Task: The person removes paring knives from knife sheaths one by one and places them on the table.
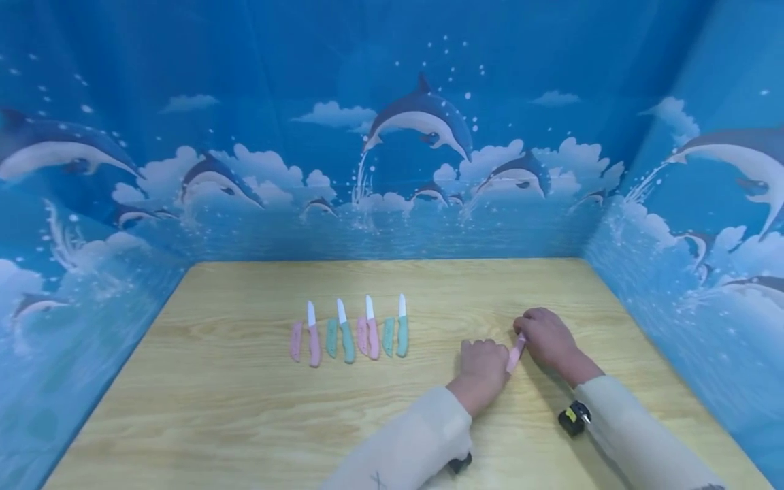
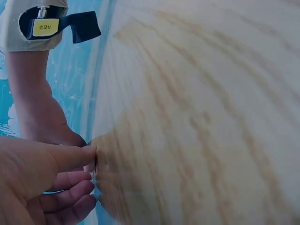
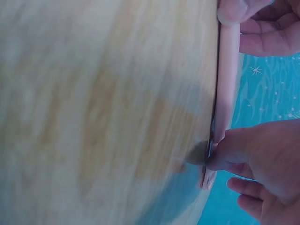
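My two hands meet at the right of the wooden table (image 1: 245, 408) on one pink knife (image 1: 516, 354) whose white blade does not show. My left hand (image 1: 490, 364) grips its near end and my right hand (image 1: 531, 335) pinches its far end. In the right wrist view the pink knife (image 3: 227, 84) lies along the table edge, pinched by my right hand (image 3: 220, 157) low down, with my left hand (image 3: 234, 11) at the top. In the left wrist view my left hand (image 2: 89, 159) pinches something small and mostly hidden.
Left of my hands a row lies on the table: pink knife (image 1: 314, 337), teal knife (image 1: 346, 333), pink knife (image 1: 371, 330) and teal knife (image 1: 401, 327), each beside a matching sheath such as the pink sheath (image 1: 297, 340). Blue dolphin-print walls (image 1: 392, 170) enclose three sides.
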